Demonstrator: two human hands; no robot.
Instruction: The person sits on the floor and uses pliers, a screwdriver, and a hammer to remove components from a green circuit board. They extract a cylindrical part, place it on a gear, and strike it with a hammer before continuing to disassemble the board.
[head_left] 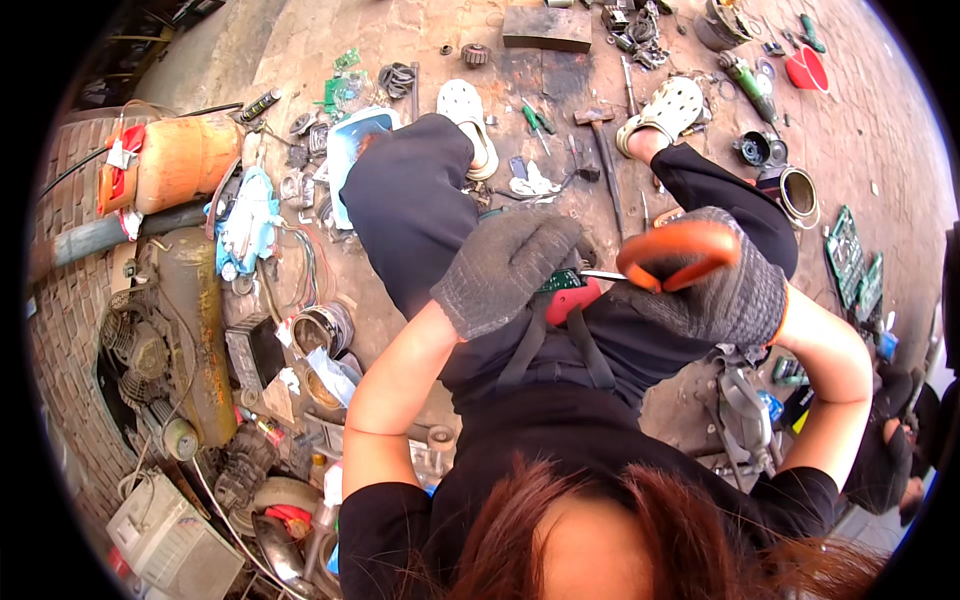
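My left hand (505,268), in a grey knit glove, grips a small dark-and-green piece (560,282) above my lap; its fingertips curl over it, so the piece is partly hidden. A red rounded part (569,302) shows just below it. My right hand (720,290), gloved alike, is closed on an orange looped-handle tool (675,247), whose thin metal tip (602,275) points left at the green piece. I sit with my knees raised and light clogs (662,108) on my feet.
Tools and parts lie around my feet, including a hammer (606,160). A blue tub (350,135) is beside my left leg. An orange cylinder (188,160) and rusty tank (200,330) stand left, green tool cases (845,255) right. Another person (890,450) is at lower right.
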